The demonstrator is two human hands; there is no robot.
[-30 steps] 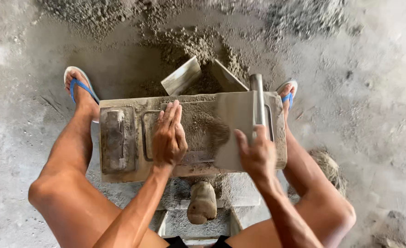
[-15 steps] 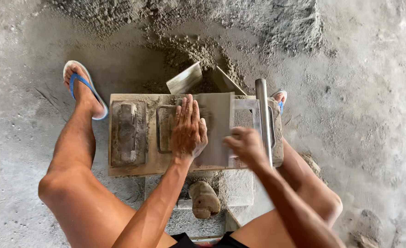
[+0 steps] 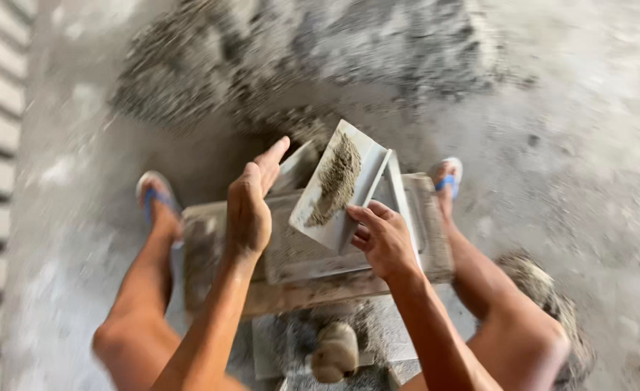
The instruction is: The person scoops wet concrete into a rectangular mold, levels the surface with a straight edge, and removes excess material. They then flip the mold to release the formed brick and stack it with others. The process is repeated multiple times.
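R hand [image 3: 383,239] is gripping the lower edge of a flat grey metal plate [image 3: 342,190] w/ a clump of damp grey mortar stuck to it — plate is tilting up over the rectangular wood-and-metal block mould [image 3: 298,264]. L hand [image 3: 251,203] is hovering just beside the plate's left edge, fingers straight & together, holding nothing. Feet in blue flip-flops [image 3: 155,197] are flanking the mould; grey sand-cement heap [image 3: 320,58] is lying beyond — frame's blurry.

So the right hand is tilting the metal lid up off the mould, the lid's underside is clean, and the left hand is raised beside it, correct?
Not quite. In the head view the right hand tilts the lid up off the mould, but its underside carries a smear of wet mix, not clean. The left hand is raised beside it.
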